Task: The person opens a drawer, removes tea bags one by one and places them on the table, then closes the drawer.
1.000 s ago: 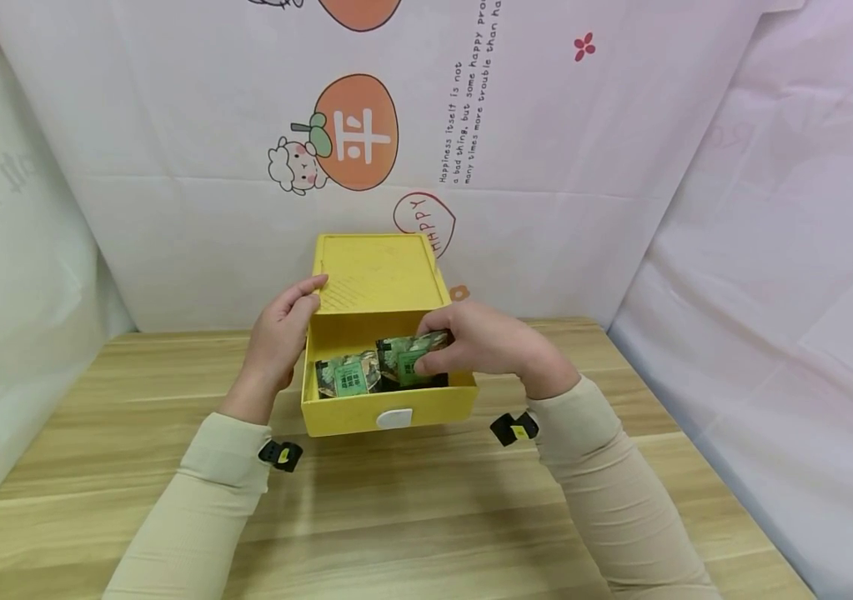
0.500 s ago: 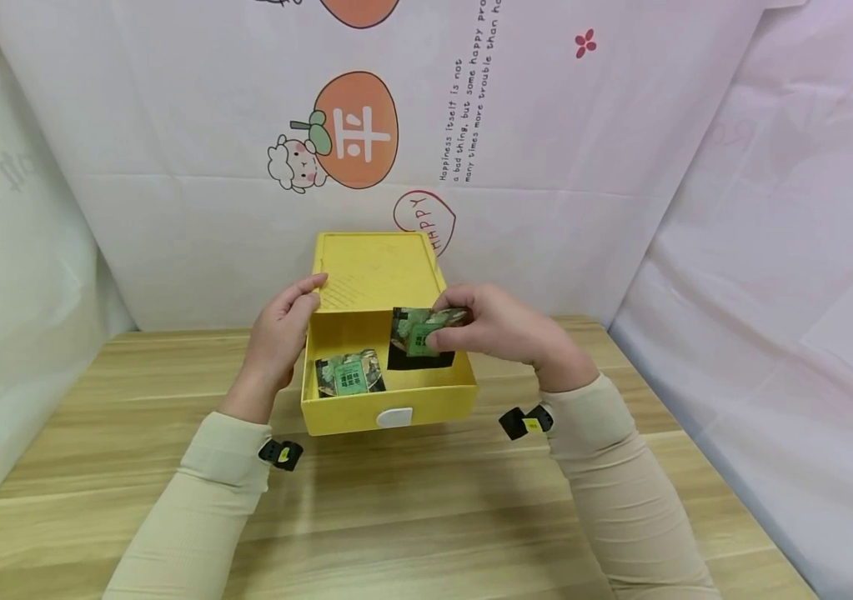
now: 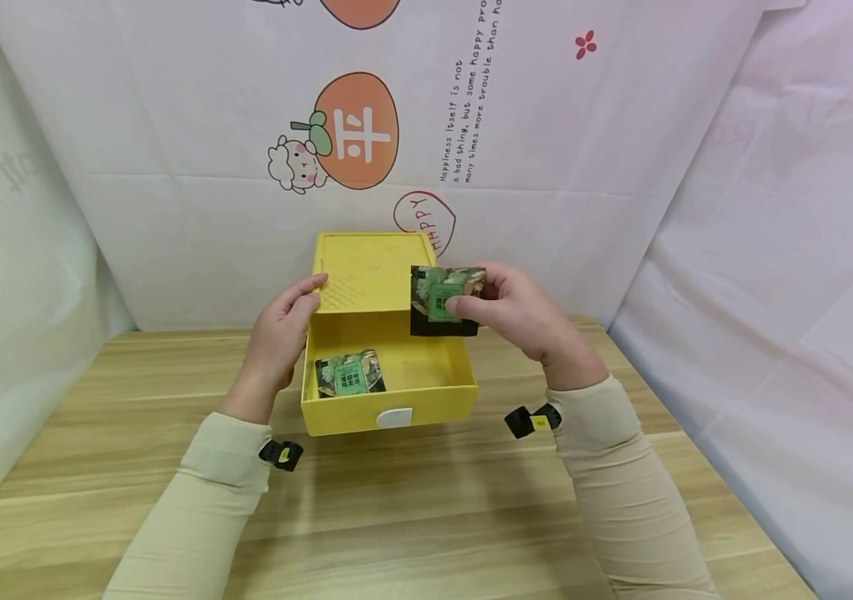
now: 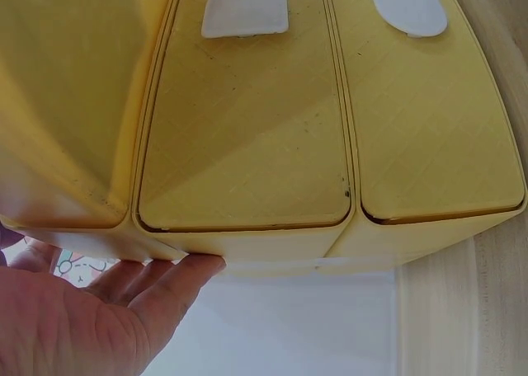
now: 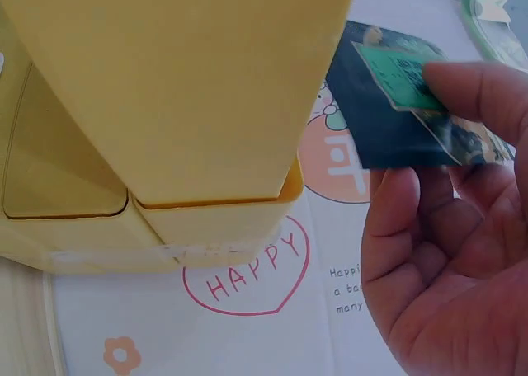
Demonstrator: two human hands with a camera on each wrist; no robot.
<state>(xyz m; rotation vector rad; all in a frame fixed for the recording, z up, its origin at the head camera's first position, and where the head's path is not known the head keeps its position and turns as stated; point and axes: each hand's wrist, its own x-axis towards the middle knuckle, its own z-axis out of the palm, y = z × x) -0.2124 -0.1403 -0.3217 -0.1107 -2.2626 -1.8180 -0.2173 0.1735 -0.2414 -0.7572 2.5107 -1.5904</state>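
A printed sheet (image 3: 531,125) backs the table (image 3: 396,517). Right of centre, I have the right hand (image 3: 527,321) pinching a packet (image 3: 435,302) by its right side, thumb in front, presumably to clear the drawer (image 3: 441,408). Centre-left, the left hand's (image 3: 278,333) straight fingers touch the cabinet (image 3: 373,267), probably steadying it. Below, a second packet (image 3: 351,375) lies untouched in the drawer.

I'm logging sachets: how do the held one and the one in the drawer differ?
The held sachet is pinched in the right grip; the other sachet lies inside the yellow drawer. The thumb partly covers the held sachet's label; the other sachet's is uncovered. Both labels are green.
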